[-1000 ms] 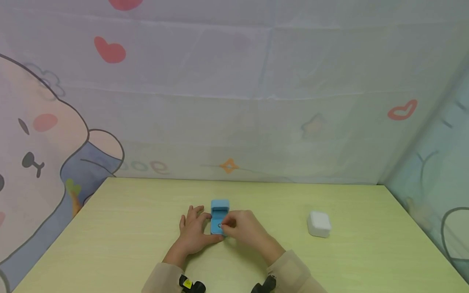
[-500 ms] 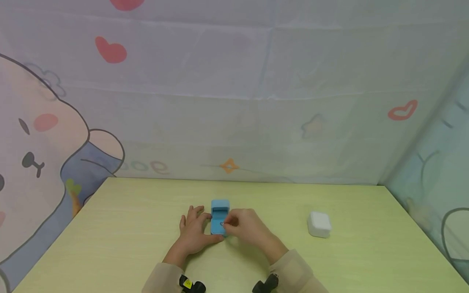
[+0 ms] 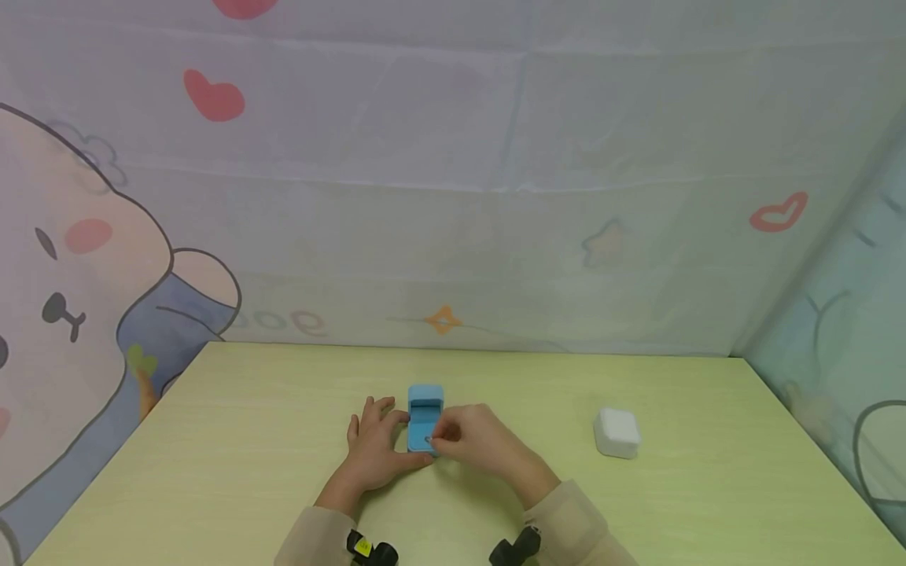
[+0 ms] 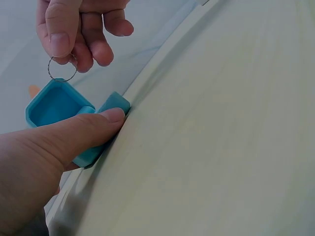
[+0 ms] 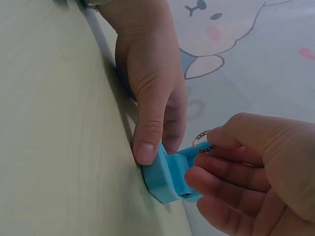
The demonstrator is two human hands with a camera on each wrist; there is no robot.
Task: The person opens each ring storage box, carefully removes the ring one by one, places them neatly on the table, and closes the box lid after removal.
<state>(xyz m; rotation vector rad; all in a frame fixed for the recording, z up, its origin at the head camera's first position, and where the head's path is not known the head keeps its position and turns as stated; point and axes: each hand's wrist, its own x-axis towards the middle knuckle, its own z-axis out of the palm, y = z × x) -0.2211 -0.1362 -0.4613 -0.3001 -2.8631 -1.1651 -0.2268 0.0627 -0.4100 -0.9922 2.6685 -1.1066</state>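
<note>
A small light-blue ring box stands on the table with its lid raised. My left hand holds it from the left, the thumb across its front and the index finger at its side. Thumb and fingers of my right hand pinch a thin metal ring. That ring is upright, just over the base of the box in the head view. Both wrist views show its loop free of the fingertips for the most part. My right fingers hide part of the box's right side.
A white rounded block sits on the pale yellow table, to the right of my hands. Behind the table hangs a printed cloth with hearts and a cartoon bear. A camera is strapped to each wrist.
My right hand has shifted slightly right, and the ring it pinches now appears a little lower, nearer the front of the box. The left hand and ring box have stayed put.
</note>
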